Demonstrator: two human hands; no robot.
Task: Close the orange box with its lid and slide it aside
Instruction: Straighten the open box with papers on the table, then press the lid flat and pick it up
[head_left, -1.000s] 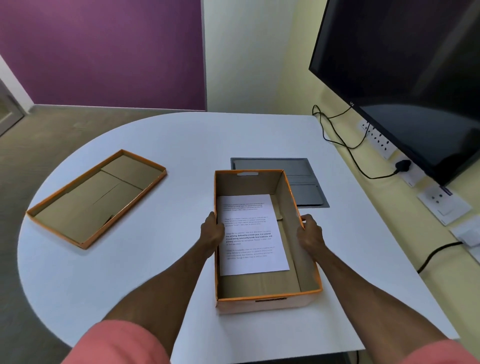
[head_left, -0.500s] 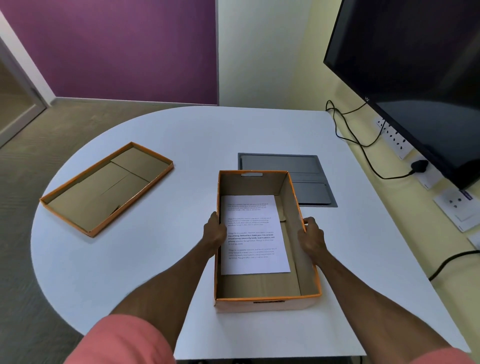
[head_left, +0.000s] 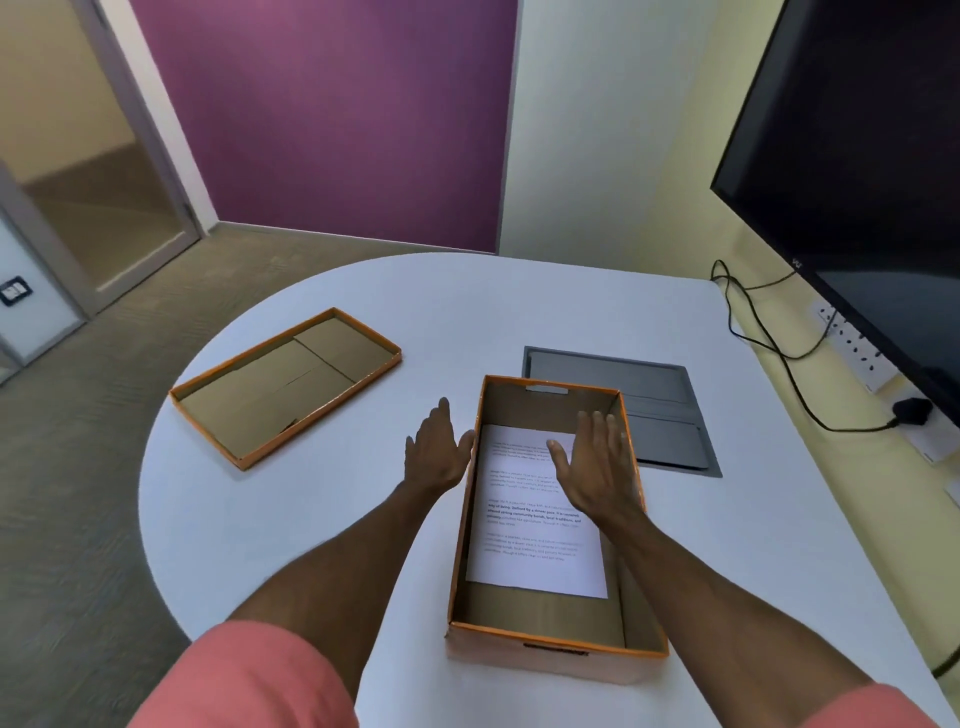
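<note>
The orange box (head_left: 558, 660) stands open on the white table (head_left: 545, 306) in front of me, with a printed sheet of paper (head_left: 530, 540) lying flat inside. Its orange lid (head_left: 283, 387) lies upside down to the left, apart from the box. My left hand (head_left: 434, 452) hovers just outside the box's left wall, fingers spread, holding nothing. Above the box's right half, my right hand (head_left: 597, 467) is raised with fingers apart and is empty too.
A grey hatch panel (head_left: 660, 415) is set into the table behind the box. A large dark monitor (head_left: 857, 182) hangs on the right wall, with black cables (head_left: 779, 353) and sockets below it. The table's curved edge runs along the left.
Both hands have let go of the box's side walls and lifted forward, fingers opened. The view has tilted up and swung left. The box and lid stay put.
</note>
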